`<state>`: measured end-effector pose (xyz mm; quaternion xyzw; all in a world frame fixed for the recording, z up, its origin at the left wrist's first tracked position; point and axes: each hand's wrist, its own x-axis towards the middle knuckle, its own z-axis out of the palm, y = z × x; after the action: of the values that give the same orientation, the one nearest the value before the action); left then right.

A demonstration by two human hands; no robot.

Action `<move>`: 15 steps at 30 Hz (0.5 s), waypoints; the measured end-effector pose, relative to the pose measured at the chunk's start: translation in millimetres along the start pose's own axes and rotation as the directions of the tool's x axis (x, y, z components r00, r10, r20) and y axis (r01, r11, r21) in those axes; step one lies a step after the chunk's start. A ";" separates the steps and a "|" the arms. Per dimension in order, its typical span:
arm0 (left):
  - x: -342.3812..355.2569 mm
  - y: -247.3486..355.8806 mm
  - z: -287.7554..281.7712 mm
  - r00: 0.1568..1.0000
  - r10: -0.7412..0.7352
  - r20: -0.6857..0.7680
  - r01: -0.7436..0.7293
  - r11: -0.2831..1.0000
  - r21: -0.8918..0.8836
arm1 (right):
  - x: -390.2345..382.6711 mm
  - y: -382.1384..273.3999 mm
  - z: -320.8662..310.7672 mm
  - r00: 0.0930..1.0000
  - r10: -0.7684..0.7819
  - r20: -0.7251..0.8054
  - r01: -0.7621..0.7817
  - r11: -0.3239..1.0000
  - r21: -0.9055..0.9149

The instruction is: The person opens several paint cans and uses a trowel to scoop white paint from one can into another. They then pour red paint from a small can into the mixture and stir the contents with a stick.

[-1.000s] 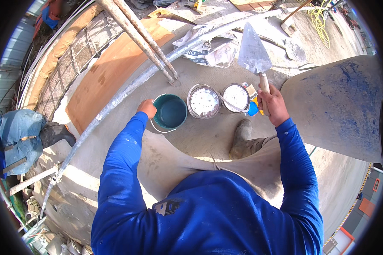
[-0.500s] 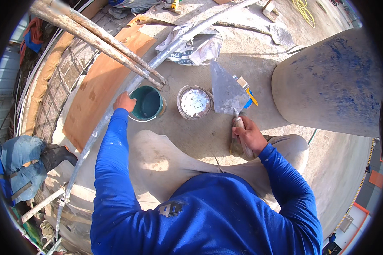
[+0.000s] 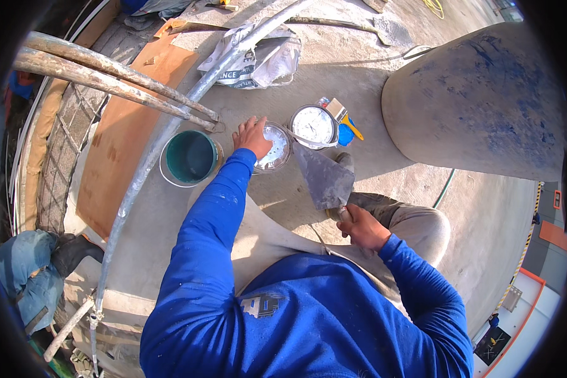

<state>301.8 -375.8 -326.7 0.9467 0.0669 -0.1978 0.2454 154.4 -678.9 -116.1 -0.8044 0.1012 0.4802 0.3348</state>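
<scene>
My left hand [image 3: 253, 137] is at the left rim of a small round tub [image 3: 282, 160] with white material inside, its fingers spread apart. In my right hand [image 3: 365, 228] is the handle of a pointed masonry trowel [image 3: 324, 179], its grey blade angled up and left towards the tubs. Left of my left hand stands a bucket [image 3: 192, 157] with a green inside and a wire handle. Another round bucket of white material [image 3: 313, 125] stands just beyond the trowel tip. Beside it lie a paintbrush [image 3: 337, 109] with a yellow handle and a blue item [image 3: 346, 135].
A large blue-stained cylinder [image 3: 479, 101] stands at right. A long metal pipe [image 3: 138, 192] crosses the left side, near wooden poles [image 3: 107, 85] and a plywood sheet [image 3: 116, 148]. A crumpled bag [image 3: 252, 60] and a shovel [image 3: 390, 31] lie farther off. Another person's legs [image 3: 28, 271] show at left.
My left hand has let go of the green bucket's rim and moved right to the tub. The trowel has come lower and left, uncovering the farther white-filled bucket. The view has shifted right.
</scene>
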 end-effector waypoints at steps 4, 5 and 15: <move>14.6 -9.3 0.7 0.998 0.003 0.065 -0.003 1.000 0.009 | 4.7 13.2 2.5 1.000 -0.001 0.000 0.001 1.000 -0.018; 17.5 -10.4 4.5 0.999 0.006 0.045 -0.006 1.000 0.012 | 5.1 12.5 2.1 1.000 0.004 -0.001 -0.004 1.000 -0.021; 7.4 -9.0 -3.4 1.000 -0.004 0.030 0.004 1.000 -0.004 | 7.8 12.4 2.0 1.000 -0.015 -0.011 0.013 0.992 -0.127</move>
<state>307.6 -366.1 -331.0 0.9429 0.0656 -0.2125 0.2480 151.1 -685.8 -128.8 -0.8277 0.0666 0.4785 0.2856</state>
